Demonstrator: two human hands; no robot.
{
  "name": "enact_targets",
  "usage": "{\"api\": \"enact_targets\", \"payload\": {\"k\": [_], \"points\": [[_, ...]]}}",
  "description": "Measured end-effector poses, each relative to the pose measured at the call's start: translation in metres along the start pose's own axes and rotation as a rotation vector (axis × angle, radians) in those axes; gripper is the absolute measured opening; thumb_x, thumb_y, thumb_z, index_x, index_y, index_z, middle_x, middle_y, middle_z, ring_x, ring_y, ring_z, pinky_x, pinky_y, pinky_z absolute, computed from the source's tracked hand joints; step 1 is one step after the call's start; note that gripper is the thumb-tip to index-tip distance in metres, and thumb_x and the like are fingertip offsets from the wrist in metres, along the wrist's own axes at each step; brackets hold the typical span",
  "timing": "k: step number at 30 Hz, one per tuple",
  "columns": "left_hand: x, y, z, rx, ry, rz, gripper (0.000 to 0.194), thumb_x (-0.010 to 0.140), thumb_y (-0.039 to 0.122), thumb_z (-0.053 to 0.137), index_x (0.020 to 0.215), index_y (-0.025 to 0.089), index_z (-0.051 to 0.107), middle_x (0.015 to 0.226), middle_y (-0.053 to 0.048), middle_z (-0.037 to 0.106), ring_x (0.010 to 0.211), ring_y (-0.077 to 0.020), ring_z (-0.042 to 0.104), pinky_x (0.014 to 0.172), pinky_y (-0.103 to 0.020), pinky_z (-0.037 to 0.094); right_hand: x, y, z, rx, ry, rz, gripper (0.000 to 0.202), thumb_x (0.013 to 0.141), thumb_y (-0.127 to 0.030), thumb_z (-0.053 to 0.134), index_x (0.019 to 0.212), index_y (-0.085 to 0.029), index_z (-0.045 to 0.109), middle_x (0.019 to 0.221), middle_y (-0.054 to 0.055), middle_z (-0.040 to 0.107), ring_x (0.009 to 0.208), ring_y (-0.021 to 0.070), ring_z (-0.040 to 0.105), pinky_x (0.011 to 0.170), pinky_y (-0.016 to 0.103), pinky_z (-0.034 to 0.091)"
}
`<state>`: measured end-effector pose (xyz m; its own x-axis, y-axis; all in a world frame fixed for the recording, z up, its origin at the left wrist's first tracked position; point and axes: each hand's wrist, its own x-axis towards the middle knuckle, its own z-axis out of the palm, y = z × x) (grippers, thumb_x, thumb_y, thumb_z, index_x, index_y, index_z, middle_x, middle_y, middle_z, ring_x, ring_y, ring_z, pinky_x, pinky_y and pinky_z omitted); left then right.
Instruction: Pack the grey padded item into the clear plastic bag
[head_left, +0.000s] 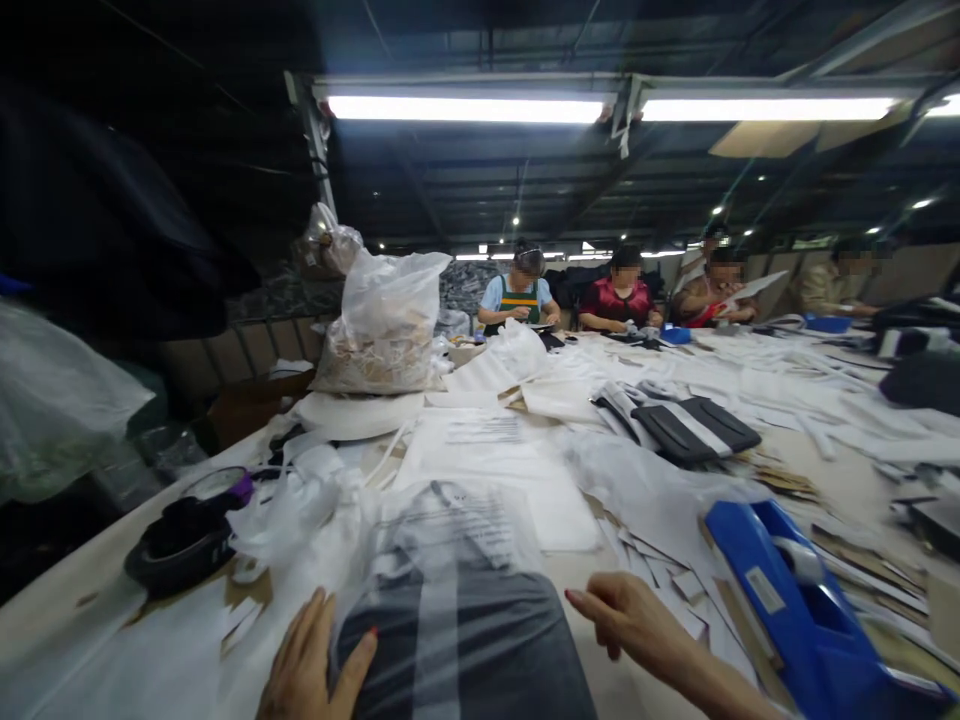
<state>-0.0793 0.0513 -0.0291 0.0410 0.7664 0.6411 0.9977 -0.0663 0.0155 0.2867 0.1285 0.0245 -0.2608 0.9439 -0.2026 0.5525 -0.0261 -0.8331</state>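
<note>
The left hand [304, 660] is wide, its fingers stretched forward and its thumb spread away, with the thumb lying against the left edge of a dark grey, rounded flat bag with a pale vertical band [510, 640]. This bag lies between the two hands on the pale desk [60, 620], inside a clear plastic sleeve printed with lines of text [480, 525]. The right hand [630, 618] has its index finger extended towards the bag's right edge and its other fingers curled; its fingertip is just beside that edge, and whether it pinches any of the thin film I cannot tell.

To the right of the right hand stands a blue tape dispenser [802, 600] with a white roll in it. Ahead of the hands are white foam-like sheets [559, 510], and beyond the right hand lies another dark bag with a pale band [697, 428]. Left of the left hand, a black ring-shaped object [180, 545] sits near a purple-cored clear tape roll [241, 488]. Farther ahead stands a bulging translucent white plastic sack [390, 320]. At the far side, a person in a green apron [517, 305] and a person in a shiny red top [622, 300] are at work.
</note>
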Motion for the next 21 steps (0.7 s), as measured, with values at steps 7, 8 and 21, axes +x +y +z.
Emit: {"api": "enact_targets", "payload": {"k": [7,8,21], "points": [[0.064,0.092,-0.019,-0.017,0.072,0.480,0.040,0.088,0.034,0.042,0.121,0.014,0.049,0.118,-0.009,0.063,0.112,-0.0201,0.057,0.085,-0.026,0.054,0.048,-0.020,0.012,0.237,0.197,0.092,0.025,0.086,-0.038,0.043,0.081,-0.016,0.054,0.081,0.004,0.061,0.070,0.0128,0.060,0.055,0.022,0.045],[0.070,0.102,-0.018,0.002,0.075,0.527,0.041,0.088,0.035,0.042,0.122,0.013,0.050,0.119,-0.008,0.062,0.113,-0.0197,0.056,0.085,-0.026,0.054,0.059,-0.025,0.014,0.262,0.202,0.125,0.026,0.088,-0.039,0.042,0.082,-0.015,0.054,0.082,0.004,0.060,0.068,0.0119,0.060,0.054,0.021,0.045],[0.068,0.100,0.035,0.212,0.124,0.793,0.067,0.085,0.059,0.038,0.134,0.013,0.040,0.119,-0.009,0.062,0.109,-0.0245,0.055,0.086,-0.036,0.042,0.153,-0.023,0.021,0.229,0.303,0.196,0.024,0.089,-0.035,0.054,0.099,-0.014,0.060,0.098,0.004,0.062,0.083,0.0152,0.061,0.073,0.033,0.052]]}}
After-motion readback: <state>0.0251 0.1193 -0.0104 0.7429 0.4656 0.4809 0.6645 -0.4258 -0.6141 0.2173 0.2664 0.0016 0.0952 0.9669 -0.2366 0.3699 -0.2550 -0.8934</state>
